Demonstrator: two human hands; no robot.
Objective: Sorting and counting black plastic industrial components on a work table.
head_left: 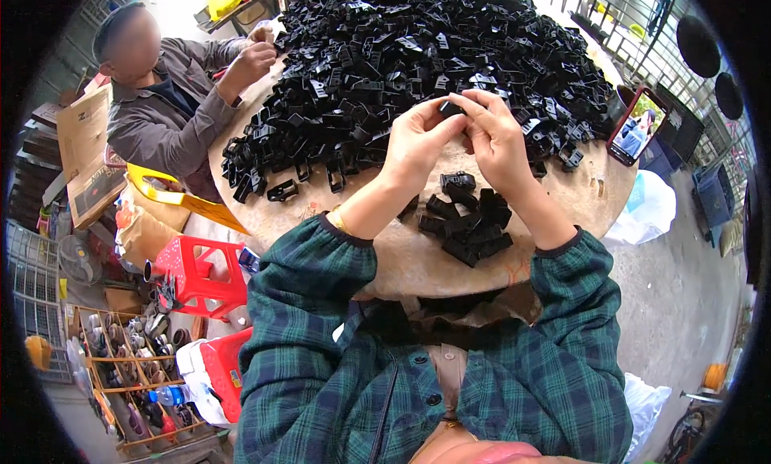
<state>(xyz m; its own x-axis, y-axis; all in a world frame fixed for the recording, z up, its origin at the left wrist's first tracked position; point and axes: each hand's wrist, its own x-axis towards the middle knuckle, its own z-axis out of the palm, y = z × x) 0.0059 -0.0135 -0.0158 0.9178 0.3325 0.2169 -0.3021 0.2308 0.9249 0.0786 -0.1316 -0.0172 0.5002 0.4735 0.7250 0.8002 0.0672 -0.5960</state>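
My left hand [419, 139] and my right hand [491, 135] meet above the round table [418, 263], both pinching one small black plastic part [450, 108] between the fingertips. A large heap of the same black plastic parts [418, 63] covers the far half of the table. A smaller cluster of black parts [466, 215] lies just below my hands, near the table's front edge. My sleeves are green plaid.
A person in a grey jacket [161, 119] sits at the table's left, hands at the heap's edge. A phone with a red case [637, 125] lies on the right of the table. A red plastic stool [197, 275] and a wooden rack of bottles [132, 368] stand at lower left.
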